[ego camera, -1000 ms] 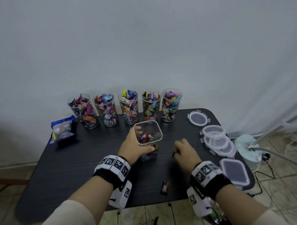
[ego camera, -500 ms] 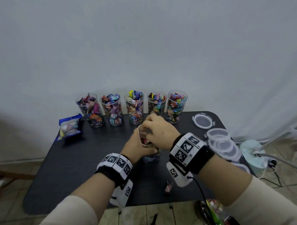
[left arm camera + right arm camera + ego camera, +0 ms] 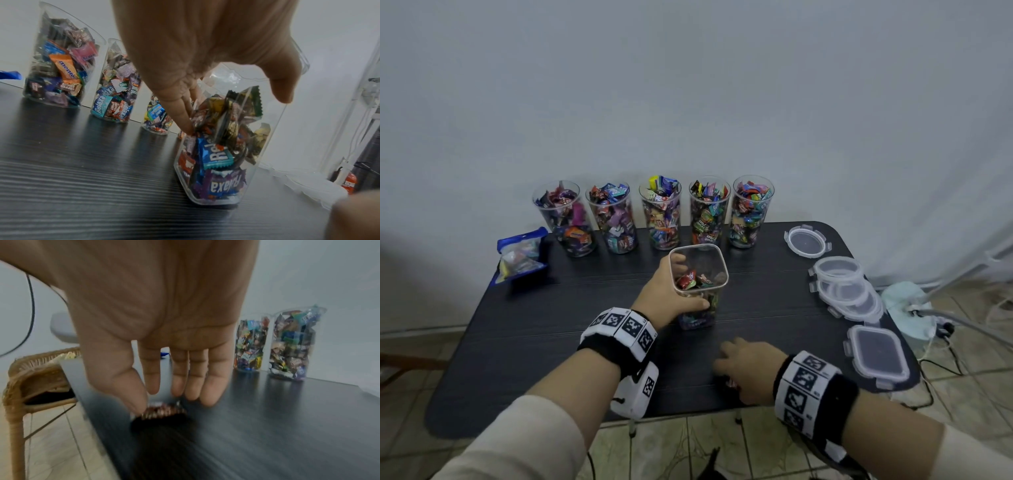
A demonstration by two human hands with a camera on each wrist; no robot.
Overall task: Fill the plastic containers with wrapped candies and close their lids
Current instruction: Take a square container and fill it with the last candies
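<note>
Still the filling step: left hand (image 3: 669, 291) wrapped round half-full container (image 3: 699, 284) at mid-table (image 3: 517, 342). Right hand (image 3: 748, 371), fingers straight, over stray candy (image 3: 159, 413) nearer than container. Next, probably: pinch, lift, drop in.

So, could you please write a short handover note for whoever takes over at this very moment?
Left hand: grips the square container, upright mid-table, partly filled, no lid.
Right hand: fingers straight, reaching down onto a loose wrapped candy near the table's front edge; not yet gripped.
Five round containers stand at the back, full of candies, all without lids.
Lids lie at the right: one round lid, a stack of round lids, one square lid.
Done: round containers filled.
Left: drop in the loose candy, top up the square container, fit every lid.
</note>
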